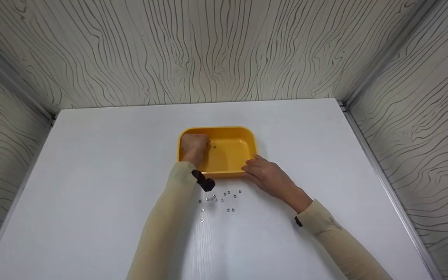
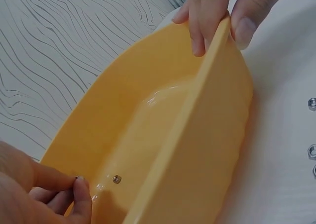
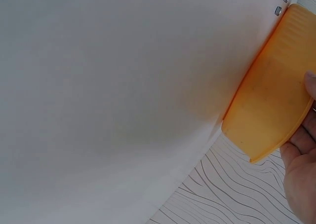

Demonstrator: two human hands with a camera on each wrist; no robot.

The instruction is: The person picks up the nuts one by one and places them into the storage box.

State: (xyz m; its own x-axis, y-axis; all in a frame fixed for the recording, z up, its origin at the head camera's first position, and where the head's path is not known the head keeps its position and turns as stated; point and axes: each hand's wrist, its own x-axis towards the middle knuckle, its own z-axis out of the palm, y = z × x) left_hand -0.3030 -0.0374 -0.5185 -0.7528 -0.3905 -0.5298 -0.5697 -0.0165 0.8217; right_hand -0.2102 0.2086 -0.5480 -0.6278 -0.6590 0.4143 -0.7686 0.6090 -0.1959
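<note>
A yellow plastic tray (image 1: 224, 174) stands on the white table. My left hand (image 1: 195, 144) reaches down inside its left part. In the left wrist view, thumb and index finger pinch a tiny metal piece, likely a nut (image 2: 79, 177), mostly hidden by the fingertips. One hex nut (image 2: 117, 179) lies on the tray floor beside those fingers. At the tray's near right corner, my right hand (image 1: 270, 177) grips the rim, thumb outside and fingers over the inner side.
Several small metal nuts (image 1: 216, 200) lie scattered on the white table (image 1: 103, 175) in front of the tray, between the two forearms. Wood-grain patterned panels (image 1: 208, 50) rise behind the table and along both sides.
</note>
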